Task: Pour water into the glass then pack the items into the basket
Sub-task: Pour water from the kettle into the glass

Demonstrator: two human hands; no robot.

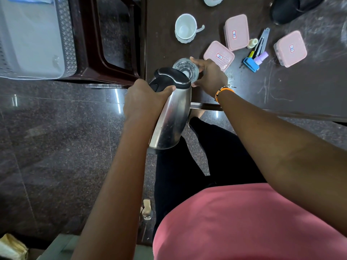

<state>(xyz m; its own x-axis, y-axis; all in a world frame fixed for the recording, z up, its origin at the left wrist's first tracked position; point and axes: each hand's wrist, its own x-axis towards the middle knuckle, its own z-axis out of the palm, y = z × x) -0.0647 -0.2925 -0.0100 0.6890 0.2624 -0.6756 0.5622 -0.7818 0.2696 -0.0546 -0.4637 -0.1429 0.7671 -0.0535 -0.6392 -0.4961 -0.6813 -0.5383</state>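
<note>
Person in pink top and black trousers stands at the bench's near edge, both arms reaching forward. Left hand [143, 99] grips the black handle of the steel kettle [171, 117], fingers curled round it, thumb lying along the top by the lid; kettle is tilted forward, spout end over the glass [185, 69]. Right hand [209, 76] with an orange bead bracelet at the wrist holds the glass from its right side, fingers wrapped round the wall. Glass stands on the bench [281, 87] close to the near left corner; cannot tell the water level. Just right of the glass, touching the hand, a pink lidded box [218, 55]; a second pink box [236, 32] behind it, a third [290, 48] further right. Between the second and third boxes a cluster of small items: blue tool [251, 64], lilac bottle [261, 58], small cream bottle [252, 43], metal clipper-like piece [263, 39]. Further back, a white cup [185, 28] with handle, near the left edge. Far right, a black shoe [293, 8]. Left of the bench, off it, a grey perforated basket [35, 38] sits on a dark brown plastic stool [105, 62].
</note>
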